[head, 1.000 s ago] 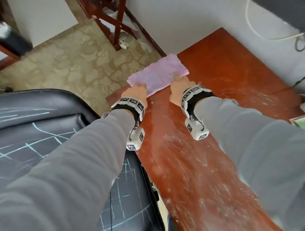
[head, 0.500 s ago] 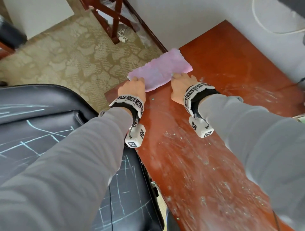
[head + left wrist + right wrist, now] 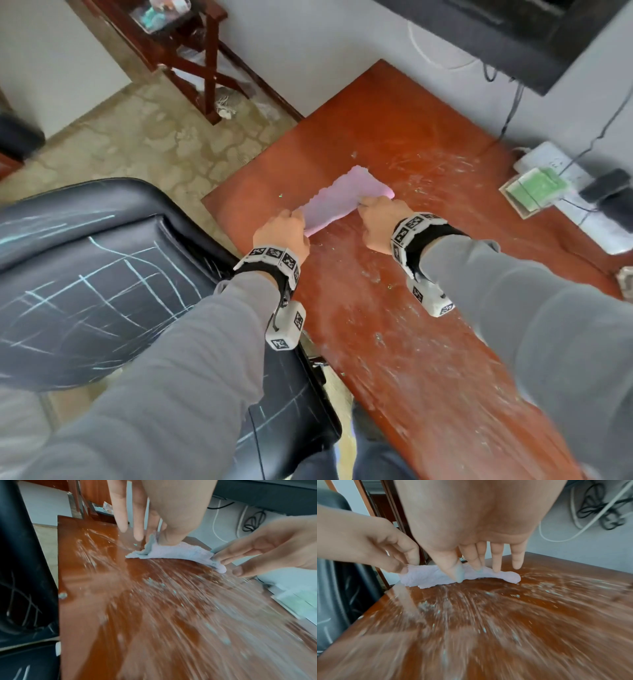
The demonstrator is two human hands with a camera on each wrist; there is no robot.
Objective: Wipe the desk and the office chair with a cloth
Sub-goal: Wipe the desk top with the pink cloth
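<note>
A pink cloth point(image 3: 342, 200) lies on the red-brown desk point(image 3: 394, 342), which is smeared with white dust and crumbs. My left hand point(image 3: 297, 219) pinches the cloth's near left corner; in the left wrist view thumb and forefinger of the left hand point(image 3: 154, 538) hold the cloth point(image 3: 173, 553) raised slightly off the wood. My right hand point(image 3: 363, 204) pinches the near right corner, and in the right wrist view the right hand point(image 3: 467, 573) has thumb and forefinger on the cloth point(image 3: 428, 577), other fingers straight. The black office chair point(image 3: 85, 274), marked with chalk lines, stands left of the desk.
A white power strip point(image 3: 555, 162), a green-topped box point(image 3: 534, 186), a black adapter point(image 3: 609, 192) and cables sit at the desk's right end. A dark monitor point(image 3: 513, 37) hangs above. A wooden stand point(image 3: 191, 58) is on the patterned floor beyond the desk.
Both hands have dragged the cloth from the desk's far left edge towards the middle of the desk. The view has also swung right, bringing the power strip in.
</note>
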